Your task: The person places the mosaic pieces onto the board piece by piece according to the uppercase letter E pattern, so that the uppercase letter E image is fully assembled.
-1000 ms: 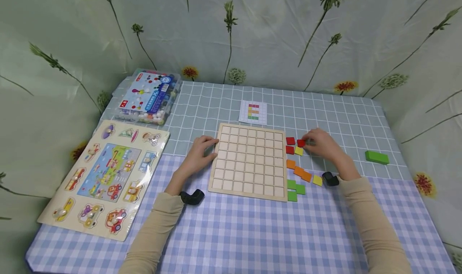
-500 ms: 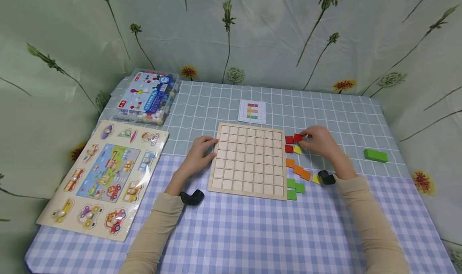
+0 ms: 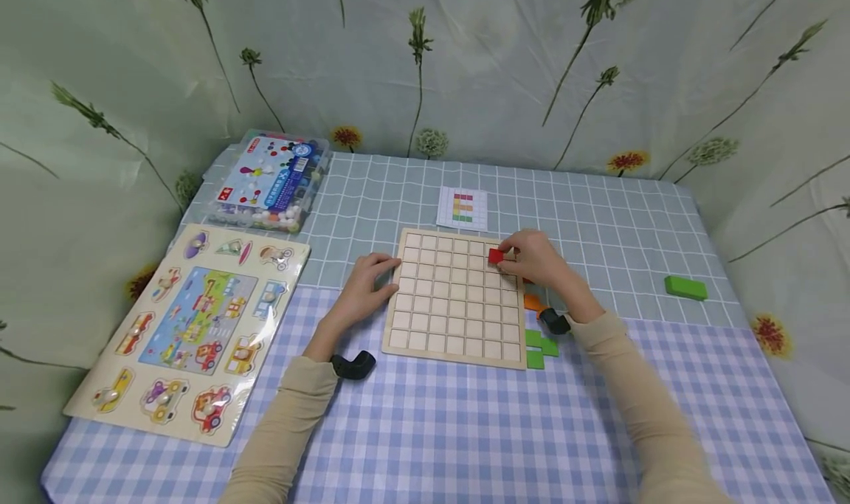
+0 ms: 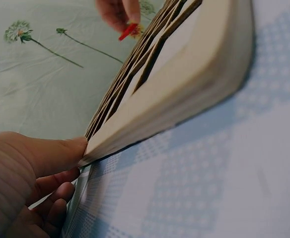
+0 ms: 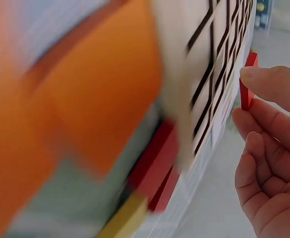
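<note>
My right hand (image 3: pixel 539 259) pinches a red square tile (image 3: pixel 495 256) between thumb and fingertips, over the upper right squares of a wooden grid board (image 3: pixel 458 361). In the right wrist view the red tile (image 5: pixel 248 89) stands on edge in the pinch, other fingers curled behind. My left hand (image 3: pixel 361 288) touches the board's left edge with its thumb and index finger, which are spread apart; the left wrist view has the thumb (image 4: pixel 65 151) against the frame. Along the board's right side lie orange tiles (image 3: pixel 531 302) and green tiles (image 3: pixel 534 339). More red tiles (image 5: pixel 155 158) show in the right wrist view.
Behind the board lies a paper card (image 3: pixel 462 209) with a coloured square pattern. A knob puzzle (image 3: pixel 265 364) and a clear plastic box (image 3: pixel 268 179) are on the left. A green block (image 3: pixel 686 287) lies far right.
My right hand has carried a red tile leftward from the pile beside the board to over the grid. Its wrist now covers some of the loose tiles. The left hand has stayed put.
</note>
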### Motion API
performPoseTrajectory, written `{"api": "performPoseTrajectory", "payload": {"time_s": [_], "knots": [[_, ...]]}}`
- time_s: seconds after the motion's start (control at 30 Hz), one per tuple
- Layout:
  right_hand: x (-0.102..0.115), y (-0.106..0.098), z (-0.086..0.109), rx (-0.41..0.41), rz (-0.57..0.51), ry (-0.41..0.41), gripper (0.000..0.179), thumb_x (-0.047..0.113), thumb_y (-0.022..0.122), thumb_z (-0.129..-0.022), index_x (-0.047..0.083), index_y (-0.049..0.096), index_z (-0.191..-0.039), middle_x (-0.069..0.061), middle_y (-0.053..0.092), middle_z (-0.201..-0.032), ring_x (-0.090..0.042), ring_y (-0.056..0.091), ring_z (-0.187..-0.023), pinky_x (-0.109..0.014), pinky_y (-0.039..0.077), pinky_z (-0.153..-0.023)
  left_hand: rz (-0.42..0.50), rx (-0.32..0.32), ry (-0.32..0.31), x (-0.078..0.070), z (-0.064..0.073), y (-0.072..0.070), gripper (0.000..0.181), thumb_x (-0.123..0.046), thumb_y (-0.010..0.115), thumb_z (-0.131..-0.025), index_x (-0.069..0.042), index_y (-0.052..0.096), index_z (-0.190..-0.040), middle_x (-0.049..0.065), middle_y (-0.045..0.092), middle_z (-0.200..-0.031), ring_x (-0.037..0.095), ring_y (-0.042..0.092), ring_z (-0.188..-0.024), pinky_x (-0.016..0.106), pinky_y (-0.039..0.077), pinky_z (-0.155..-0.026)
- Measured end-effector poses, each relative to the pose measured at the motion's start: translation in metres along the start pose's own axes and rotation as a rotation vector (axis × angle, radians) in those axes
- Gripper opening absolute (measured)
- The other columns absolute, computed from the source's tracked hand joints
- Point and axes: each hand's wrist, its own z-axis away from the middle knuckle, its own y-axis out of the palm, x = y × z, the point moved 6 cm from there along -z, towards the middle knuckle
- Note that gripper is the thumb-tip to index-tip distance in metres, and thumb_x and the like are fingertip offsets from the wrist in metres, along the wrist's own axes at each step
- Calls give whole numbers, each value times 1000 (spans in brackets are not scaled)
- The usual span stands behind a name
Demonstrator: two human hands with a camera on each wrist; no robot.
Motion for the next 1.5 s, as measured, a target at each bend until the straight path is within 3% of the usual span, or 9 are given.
{"api": "performPoseTrajectory", "payload": {"time_s": [0.27,0.7,1.07,1.5], "knots": [[23,17,-20,27,-11,-47,21,14,71,-80,-2,72,-94,-14,71,-87,-21,56,-74,-29,45,-66,5,3,-14,1,1,0,45,-9,67,-84,1,57,-126,20,54,-124,36,46,-113,50,39,-95],[45,32,-36,46,-27,-95,21,12,71,-80,-1,73,-96,-11,72,-89,-21,59,-79,-34,49,-73,8,11,-14,0,1,0,45,-9,67,-85,1,56,-127,20,53,-125,36,45,-114,50,39,-96],[55,37,-44,65,-7,-100,18,11,70,-81,0,73,-95,-10,69,-82,-19,50,-75,-29,41,-69,9,11,-17,2,1,0,44,-9,66,-85,2,56,-127,20,53,-125,36,45,-115,51,39,-96],[66,38,-49,44,50,-185,20,15,72,-81,-1,73,-93,-13,69,-87,-25,59,-83,-36,48,-75,0,6,-11,3,0,1,44,-9,66,-85,1,57,-127,20,53,-125,36,45,-115,50,39,-96]]}}
